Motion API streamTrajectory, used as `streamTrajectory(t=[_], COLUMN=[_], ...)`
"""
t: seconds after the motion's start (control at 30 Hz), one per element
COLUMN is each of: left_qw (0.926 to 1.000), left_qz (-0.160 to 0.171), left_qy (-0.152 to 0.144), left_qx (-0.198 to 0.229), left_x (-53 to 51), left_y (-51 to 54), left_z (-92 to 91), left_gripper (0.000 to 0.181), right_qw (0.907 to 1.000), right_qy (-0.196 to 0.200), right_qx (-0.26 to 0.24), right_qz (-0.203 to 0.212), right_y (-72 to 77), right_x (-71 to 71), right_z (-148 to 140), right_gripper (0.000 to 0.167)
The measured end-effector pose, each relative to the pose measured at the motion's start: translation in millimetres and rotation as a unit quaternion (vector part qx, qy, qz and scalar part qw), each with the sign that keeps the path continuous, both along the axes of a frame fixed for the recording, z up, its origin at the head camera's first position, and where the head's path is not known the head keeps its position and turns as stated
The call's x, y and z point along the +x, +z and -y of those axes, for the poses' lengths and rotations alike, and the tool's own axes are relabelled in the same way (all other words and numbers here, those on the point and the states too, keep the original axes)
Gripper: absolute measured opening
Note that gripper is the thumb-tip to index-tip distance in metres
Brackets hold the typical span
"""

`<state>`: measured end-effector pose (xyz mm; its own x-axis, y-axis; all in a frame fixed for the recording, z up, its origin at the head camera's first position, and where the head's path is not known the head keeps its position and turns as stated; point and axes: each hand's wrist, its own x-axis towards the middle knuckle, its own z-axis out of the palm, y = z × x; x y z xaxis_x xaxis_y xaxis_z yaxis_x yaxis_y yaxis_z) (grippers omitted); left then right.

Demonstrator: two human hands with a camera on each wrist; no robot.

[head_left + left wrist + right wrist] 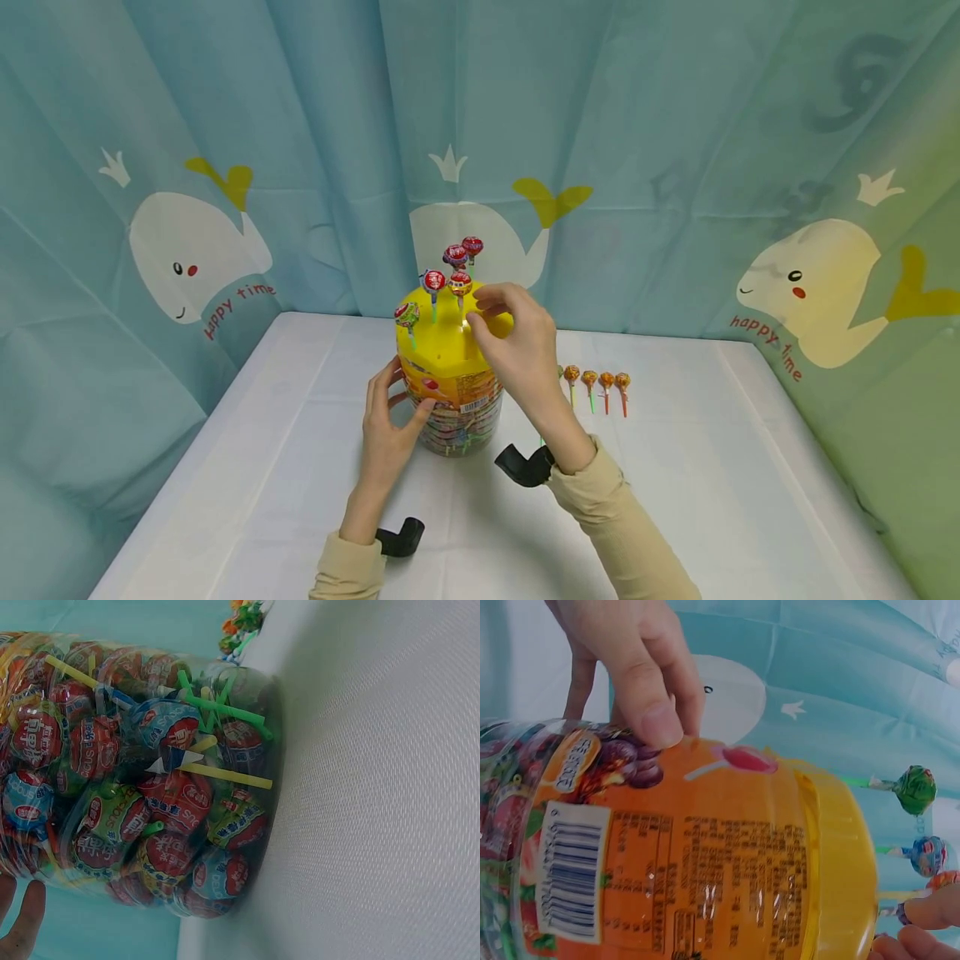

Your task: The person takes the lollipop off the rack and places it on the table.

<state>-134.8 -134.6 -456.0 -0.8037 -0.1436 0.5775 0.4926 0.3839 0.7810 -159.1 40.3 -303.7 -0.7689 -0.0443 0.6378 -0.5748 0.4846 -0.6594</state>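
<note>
A clear plastic jar [460, 433] of wrapped lollipops, with a yellow lid [435, 346] and an orange label [735, 847], stands upright on the white table. Several lollipops stick up from the lid, among them a green one [407, 314], a blue-purple one [433, 281] and a yellow-red one [460, 284]. My left hand [386, 429] grips the jar's left side, thumb in front. Over the lid's right part hovers my right hand [521, 333], fingers bent, with a gap between thumb and index finger beside the yellow-red lollipop's stick. Part of the lid is hidden behind this hand.
To the right of the jar, several orange-wrapped lollipops [607, 382] lie in a row on the table [712, 467], partly behind my right forearm. Behind the table hangs a blue curtain [637, 250] printed with white whales. Black camera mounts [401, 537] sit at both wrists.
</note>
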Motion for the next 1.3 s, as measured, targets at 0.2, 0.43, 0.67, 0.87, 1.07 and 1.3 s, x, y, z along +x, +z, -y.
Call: streamTrajectory(t=[0.2,0.43,0.67,0.87,1.07,1.3], left_qw=[1.0000,1.0000,0.9999,0.9998,0.9997,0.9997], left_qz=[0.000,0.002,0.011,0.018,0.023,0.023], left_qy=[0.002,0.001,0.005,0.008,0.013,0.010], left_qx=[0.001,0.003,0.001,0.000,0.000,0.003], left_x=[-0.3,-0.7,0.0,0.8,0.7,1.8], left_y=[0.0,-0.1,0.4,1.6,1.7,2.9], left_z=[-0.6,-0.3,-0.8,-1.2,-1.5,-1.4], left_gripper=[0.075,0.075,0.075,0.076,0.075,0.076], right_qw=[0.9999,0.9998,0.9997,0.9993,0.9990,0.9987], right_qy=[0.008,0.010,-0.002,0.002,0.007,0.008], right_qx=[-0.004,-0.013,-0.025,-0.035,-0.041,-0.043], right_qz=[-0.011,-0.010,-0.006,-0.009,-0.015,-0.028], right_y=[1.4,2.5,2.1,2.4,3.3,10.2], right_x=[-0.6,-0.8,-0.3,-0.6,-1.0,-1.2], right_z=[5.8,12.3,16.1,17.4,18.1,18.4], right_gripper=[0.025,0.023,0.020,0.019,0.018,0.018])
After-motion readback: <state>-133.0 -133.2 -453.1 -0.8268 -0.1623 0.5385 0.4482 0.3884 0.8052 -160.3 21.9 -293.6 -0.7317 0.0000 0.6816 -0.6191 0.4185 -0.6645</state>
